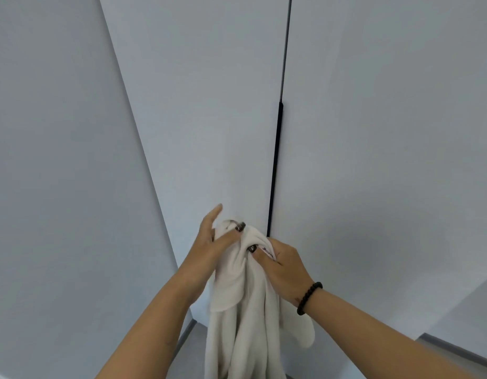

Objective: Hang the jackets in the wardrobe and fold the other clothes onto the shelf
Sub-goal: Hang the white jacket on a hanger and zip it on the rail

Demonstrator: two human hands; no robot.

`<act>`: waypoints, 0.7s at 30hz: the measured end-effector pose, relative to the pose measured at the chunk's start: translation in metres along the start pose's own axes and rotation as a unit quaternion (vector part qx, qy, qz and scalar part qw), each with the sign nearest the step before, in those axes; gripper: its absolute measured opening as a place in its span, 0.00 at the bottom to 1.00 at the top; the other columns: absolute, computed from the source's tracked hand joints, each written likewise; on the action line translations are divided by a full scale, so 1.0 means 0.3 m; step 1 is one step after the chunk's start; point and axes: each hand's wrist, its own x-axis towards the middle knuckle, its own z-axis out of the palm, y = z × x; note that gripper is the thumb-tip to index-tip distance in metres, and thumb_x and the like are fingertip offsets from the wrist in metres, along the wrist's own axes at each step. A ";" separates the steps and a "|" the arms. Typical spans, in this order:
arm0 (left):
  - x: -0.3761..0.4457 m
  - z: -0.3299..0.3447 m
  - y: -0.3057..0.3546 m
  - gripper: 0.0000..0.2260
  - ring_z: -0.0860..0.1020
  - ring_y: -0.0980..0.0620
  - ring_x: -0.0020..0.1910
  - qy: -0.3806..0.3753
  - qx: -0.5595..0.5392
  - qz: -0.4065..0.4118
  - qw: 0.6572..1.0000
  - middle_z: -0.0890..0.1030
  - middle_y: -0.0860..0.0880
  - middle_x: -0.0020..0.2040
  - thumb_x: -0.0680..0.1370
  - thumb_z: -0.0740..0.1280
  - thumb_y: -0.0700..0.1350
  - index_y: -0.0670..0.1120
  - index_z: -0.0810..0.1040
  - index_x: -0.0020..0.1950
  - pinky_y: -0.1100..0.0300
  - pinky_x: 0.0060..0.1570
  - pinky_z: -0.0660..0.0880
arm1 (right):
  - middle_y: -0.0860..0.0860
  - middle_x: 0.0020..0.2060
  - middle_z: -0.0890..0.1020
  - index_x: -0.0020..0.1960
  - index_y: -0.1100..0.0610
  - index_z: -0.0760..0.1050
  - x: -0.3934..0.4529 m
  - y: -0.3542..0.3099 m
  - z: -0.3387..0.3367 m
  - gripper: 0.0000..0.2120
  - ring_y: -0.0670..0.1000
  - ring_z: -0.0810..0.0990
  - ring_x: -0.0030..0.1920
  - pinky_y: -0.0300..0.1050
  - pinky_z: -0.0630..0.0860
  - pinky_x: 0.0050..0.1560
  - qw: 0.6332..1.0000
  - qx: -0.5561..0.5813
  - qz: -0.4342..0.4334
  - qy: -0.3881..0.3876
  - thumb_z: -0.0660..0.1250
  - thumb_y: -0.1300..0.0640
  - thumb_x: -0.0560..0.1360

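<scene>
Both hands are bunching a white garment (248, 296) against closed wardrobe doors (209, 119): left hand (212, 242) gripping the top, right hand (280, 265) pinching the collar. Doors shut, hands full; it's likely slipping floorward.

A strip of pale grey floor (194, 328) shows along the foot of the closed, flat white wardrobe doors (209, 119)

Garment (245, 310): soft white cloth, fleecy, matt. Wardrobe doors (209, 119): smooth matt pale-grey panels, dark handle strip (275, 165), material unclear. Bracelet (309, 298): dark beads, slight gloss.
</scene>
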 end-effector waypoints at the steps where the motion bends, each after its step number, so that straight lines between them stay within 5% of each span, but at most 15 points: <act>1: -0.008 -0.007 -0.027 0.35 0.75 0.58 0.63 -0.032 0.017 0.020 0.999 0.74 0.59 0.66 0.64 0.74 0.61 0.68 0.65 0.69 0.54 0.66 0.72 | 0.64 0.44 0.81 0.49 0.66 0.77 0.012 -0.012 0.006 0.13 0.61 0.77 0.42 0.51 0.75 0.43 1.000 0.002 0.005 0.010 0.63 0.55 0.79; 5: 0.012 -0.047 -0.123 0.36 0.72 0.65 0.62 -0.091 0.170 0.075 0.978 0.72 0.64 0.65 0.66 0.79 0.50 0.63 0.66 0.69 0.64 0.59 0.72 | 0.54 0.42 0.83 0.46 0.52 0.79 0.062 -0.044 0.015 0.07 0.51 0.79 0.42 0.42 0.76 0.45 1.000 0.003 0.017 0.026 0.63 0.56 0.79; 9: 0.120 -0.145 -0.168 0.13 0.75 0.61 0.47 -0.084 0.326 0.086 0.938 0.77 0.52 0.50 0.75 0.68 0.41 0.57 0.75 0.55 0.64 0.46 0.74 | 0.54 0.35 0.75 0.45 0.67 0.75 0.099 -0.038 0.061 0.13 0.48 0.71 0.36 0.40 0.68 0.38 0.998 -0.037 0.044 0.024 0.62 0.56 0.79; 13: 0.199 -0.205 -0.170 0.11 0.76 0.63 0.39 -0.054 0.276 0.099 0.954 0.80 0.57 0.41 0.81 0.61 0.41 0.57 0.76 0.48 0.71 0.38 0.72 | 0.61 0.38 0.77 0.48 0.68 0.75 0.129 -0.041 0.088 0.12 0.48 0.71 0.37 0.41 0.68 0.39 0.994 -0.068 0.062 0.055 0.63 0.57 0.79; 17: 0.262 -0.203 -0.178 0.08 0.75 0.64 0.35 -0.015 0.197 0.105 0.975 0.80 0.60 0.39 0.81 0.61 0.44 0.53 0.76 0.43 0.73 0.35 0.70 | 0.46 0.38 0.80 0.43 0.52 0.77 0.166 -0.049 0.083 0.03 0.42 0.76 0.37 0.34 0.73 0.39 0.984 -0.117 0.076 0.108 0.70 0.58 0.73; 21: 0.329 -0.204 -0.120 0.06 0.76 0.64 0.35 -0.045 0.166 0.106 0.979 0.80 0.60 0.38 0.79 0.64 0.44 0.52 0.77 0.42 0.72 0.34 0.70 | 0.42 0.47 0.79 0.52 0.48 0.74 0.247 -0.114 0.046 0.12 0.39 0.77 0.46 0.28 0.72 0.44 0.935 -0.092 0.042 0.339 0.70 0.61 0.72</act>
